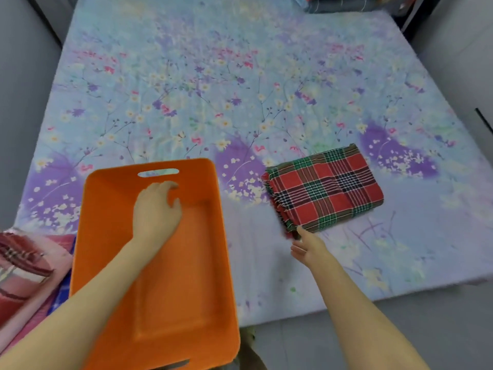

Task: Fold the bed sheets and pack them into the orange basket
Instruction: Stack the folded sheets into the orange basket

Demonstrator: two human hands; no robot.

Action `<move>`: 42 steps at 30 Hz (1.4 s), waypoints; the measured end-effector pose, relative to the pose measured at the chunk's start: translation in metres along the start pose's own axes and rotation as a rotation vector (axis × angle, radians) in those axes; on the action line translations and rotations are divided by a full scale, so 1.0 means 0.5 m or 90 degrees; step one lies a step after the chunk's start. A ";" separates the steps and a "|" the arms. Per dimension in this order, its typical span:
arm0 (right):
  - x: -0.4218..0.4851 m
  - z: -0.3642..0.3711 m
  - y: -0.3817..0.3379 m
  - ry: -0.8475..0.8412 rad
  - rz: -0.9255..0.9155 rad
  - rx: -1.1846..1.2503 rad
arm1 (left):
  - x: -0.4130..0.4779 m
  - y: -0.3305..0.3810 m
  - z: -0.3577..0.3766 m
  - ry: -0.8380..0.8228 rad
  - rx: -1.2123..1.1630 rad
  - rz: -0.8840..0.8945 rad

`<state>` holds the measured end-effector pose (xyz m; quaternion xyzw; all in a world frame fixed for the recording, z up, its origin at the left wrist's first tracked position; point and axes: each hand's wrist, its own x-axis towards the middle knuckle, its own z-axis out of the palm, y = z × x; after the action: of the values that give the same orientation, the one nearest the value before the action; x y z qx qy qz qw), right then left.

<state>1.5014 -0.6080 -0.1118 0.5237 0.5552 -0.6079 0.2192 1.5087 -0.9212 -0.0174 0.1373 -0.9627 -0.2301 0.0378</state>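
Observation:
The orange basket (213, 263) lies on the near edge of the bed, with nothing in it. My left hand (156, 209) reaches into it near the far wall below the handle slot, fingers curled and apart, holding nothing. A folded red and green plaid bed sheet (325, 188) rests on the bed to the right of the basket. My right hand (306, 245) is at the sheet's near left corner, fingers spread, fingertips touching its fringed edge.
The bed (240, 89) is covered by a light blue floral sheet. A pink and red striped cloth pile (24, 265) sits at the left edge. Folded clothes (344, 4) lie at the far right corner. Grey floor (440, 316) runs along the right.

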 end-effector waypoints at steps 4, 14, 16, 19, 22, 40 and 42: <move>0.123 0.014 -0.024 0.001 0.061 0.270 | 0.074 0.058 0.018 0.029 -0.015 0.025; 0.247 0.051 -0.059 0.098 0.060 0.348 | 0.136 0.103 0.057 0.034 0.043 0.010; 0.220 0.044 -0.081 0.152 0.046 0.356 | 0.130 0.112 0.049 0.027 0.048 0.018; 0.151 0.012 -0.144 0.304 -0.047 0.298 | 0.132 0.130 0.027 0.015 0.050 0.034; 0.066 -0.028 -0.219 0.428 -0.224 0.004 | 0.138 0.166 0.001 0.013 0.035 0.060; -0.665 -0.037 -0.419 0.029 -0.886 -0.696 | 0.124 0.284 -0.286 -0.392 -0.027 0.328; -0.694 -0.007 -0.405 -0.011 -0.876 -0.673 | 0.100 0.210 -0.330 -0.396 -0.051 0.282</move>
<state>1.4546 -0.6559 0.2845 -0.1040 0.9566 -0.2714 0.0217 1.4571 -0.9169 0.1777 -0.1517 -0.9248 -0.2843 -0.2022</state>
